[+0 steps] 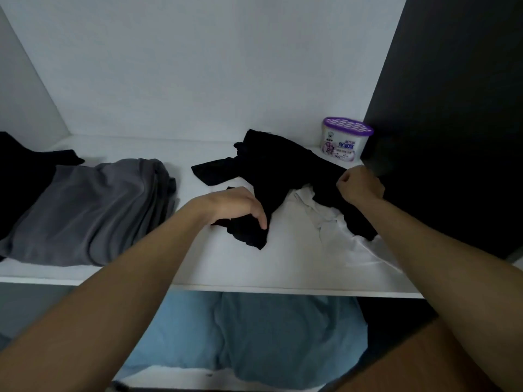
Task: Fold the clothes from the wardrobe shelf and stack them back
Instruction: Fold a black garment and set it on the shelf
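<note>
Your left hand (237, 207) bends at the wrist, fingers curled down over the lower corner of the crumpled black garment (283, 171); its thumb is hidden, so how firmly it pinches is unclear. Your right hand (359, 183) is closed in a fist on the same garment's far right edge. The garment lies on the white shelf (254, 273), partly covering a white garment (334, 233) whose shape blends into the shelf. A dehumidifier tub (346, 140) stands behind it. A grey garment (93, 210) lies to the left beside 1 dark cloth (22, 171) cut off by the frame. Blue clothes (254, 335) show below, blurred.
</note>
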Tool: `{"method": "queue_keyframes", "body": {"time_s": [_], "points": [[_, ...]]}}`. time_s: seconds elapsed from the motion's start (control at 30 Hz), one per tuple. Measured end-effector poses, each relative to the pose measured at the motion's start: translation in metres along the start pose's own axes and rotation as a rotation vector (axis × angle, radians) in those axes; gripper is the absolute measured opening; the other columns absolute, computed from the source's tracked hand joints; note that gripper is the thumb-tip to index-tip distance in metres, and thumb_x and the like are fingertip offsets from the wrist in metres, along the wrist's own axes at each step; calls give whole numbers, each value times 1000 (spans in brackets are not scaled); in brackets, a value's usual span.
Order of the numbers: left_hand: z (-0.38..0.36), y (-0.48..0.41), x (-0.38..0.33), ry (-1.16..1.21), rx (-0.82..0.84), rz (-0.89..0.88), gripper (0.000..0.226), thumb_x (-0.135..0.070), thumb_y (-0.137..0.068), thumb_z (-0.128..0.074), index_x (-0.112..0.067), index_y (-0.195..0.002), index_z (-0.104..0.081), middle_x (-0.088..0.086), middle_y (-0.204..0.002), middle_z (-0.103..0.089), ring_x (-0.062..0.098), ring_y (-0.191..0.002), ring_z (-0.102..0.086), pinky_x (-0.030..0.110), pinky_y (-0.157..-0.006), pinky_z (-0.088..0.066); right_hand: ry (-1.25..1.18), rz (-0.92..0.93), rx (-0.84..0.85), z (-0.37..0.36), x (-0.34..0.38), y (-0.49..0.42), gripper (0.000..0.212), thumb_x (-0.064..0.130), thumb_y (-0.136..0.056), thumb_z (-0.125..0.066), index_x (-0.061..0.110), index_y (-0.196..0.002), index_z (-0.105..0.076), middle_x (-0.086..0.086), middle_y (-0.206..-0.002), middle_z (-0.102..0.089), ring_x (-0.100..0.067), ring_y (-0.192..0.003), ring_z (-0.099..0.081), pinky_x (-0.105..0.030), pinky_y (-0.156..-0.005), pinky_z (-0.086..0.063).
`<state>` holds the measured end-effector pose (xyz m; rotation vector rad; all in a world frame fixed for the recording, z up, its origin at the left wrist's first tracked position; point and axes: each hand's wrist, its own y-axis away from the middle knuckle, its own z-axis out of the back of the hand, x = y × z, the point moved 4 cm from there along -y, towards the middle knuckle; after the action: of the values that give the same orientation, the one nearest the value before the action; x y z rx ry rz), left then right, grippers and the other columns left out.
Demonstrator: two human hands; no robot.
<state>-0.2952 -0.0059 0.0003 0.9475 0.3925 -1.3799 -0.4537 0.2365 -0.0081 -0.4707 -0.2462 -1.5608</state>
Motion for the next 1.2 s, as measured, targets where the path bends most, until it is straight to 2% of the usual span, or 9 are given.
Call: {"method": "queue_keyframes", "body": {"time_s": [0.2, 0.3, 0.4, 0.5, 0.6, 0.77, 0.9, 1.07, 1.2], "points": [[1, -11, -13, 400, -259, -97, 20, -18, -81, -73, -17, -61, -74, -5, -69, -70, 21, -70, -65, 32, -67, -49, -86, -74, 94, 12, -9, -2, 30, 34, -90, -60, 9, -106, -68, -12, -111, -68, -34, -106, -64, -44, -96, -51], [3, -3, -35, 492, -344, -368, 42, -30, -93, -56, -13, -56, -66, 5, -70, -66, 20, -71, -63, 29, -76, -46, -227, 243, 131, 8, 15, 14, 32, 46, -82, -66, 20, -100, -67, 2, -100, -69, -23, -103, -64, -43, -95, -50], [-3, 9, -52, 483, -299, -576, 46, -25, -98, -50, -15, -56, -66, 0, -65, -65, 14, -64, -61, 17, -69, -45, -247, 628, 282, -2, 56, 38, 70, 42, -77, -69, 27, -142, -48, 1, -142, -53, -20, -132, -49, -44, -108, -41], [-8, 26, -49, 366, -180, -624, 43, -22, -100, -50, -14, -65, -72, -3, -67, -69, 9, -63, -63, 11, -66, -44, -479, 592, 435, -16, 70, 46, 55, 10, -87, -65, 25, -138, -54, -11, -137, -58, -25, -121, -58, -39, -101, -47], [-6, 42, -32, 315, -111, -574, 38, -32, -95, -54, -13, -71, -76, 12, -75, -69, 25, -73, -63, 26, -77, -45, -854, 416, 551, -23, 77, 61, 42, -15, -87, -54, 17, -109, -70, -16, -96, -70, -23, -77, -67, -33, -69, -55], [-4, 24, 10, 478, -95, -138, 62, -65, -93, -46, -11, -96, -76, 26, -76, -55, 33, -69, -53, 38, -76, -44, -883, 538, 232, 7, 90, 77, 51, -26, -73, -40, 2, -100, -74, 2, -106, -69, 3, -99, -63, -15, -95, -46], [-5, -5, 9, 776, 82, 79, 94, -81, -87, -30, -4, -136, -51, 19, -129, -65, 28, -87, -74, 42, -75, -56, -524, 827, 289, 26, 76, 115, 63, -27, -68, -39, 6, -107, -76, -6, -134, -62, -9, -128, -52, -13, -114, -28], [-26, -31, -43, 816, -158, 128, 40, -21, -103, -51, -1, -137, -52, 15, -110, -71, 28, -89, -71, 33, -66, -58, -215, 807, 557, 7, 30, 164, 50, -17, -83, -43, 11, -109, -75, -1, -141, -58, -9, -132, -49, -18, -115, -29], [-38, -42, -65, 899, -361, -39, 46, 12, -92, -36, -2, -132, -54, 26, -119, -61, 31, -96, -66, 37, -74, -51, -541, 471, 381, 33, 8, 152, 38, -10, -85, -48, 11, -99, -77, 1, -112, -71, -14, -114, -64, -13, -97, -46]]}}
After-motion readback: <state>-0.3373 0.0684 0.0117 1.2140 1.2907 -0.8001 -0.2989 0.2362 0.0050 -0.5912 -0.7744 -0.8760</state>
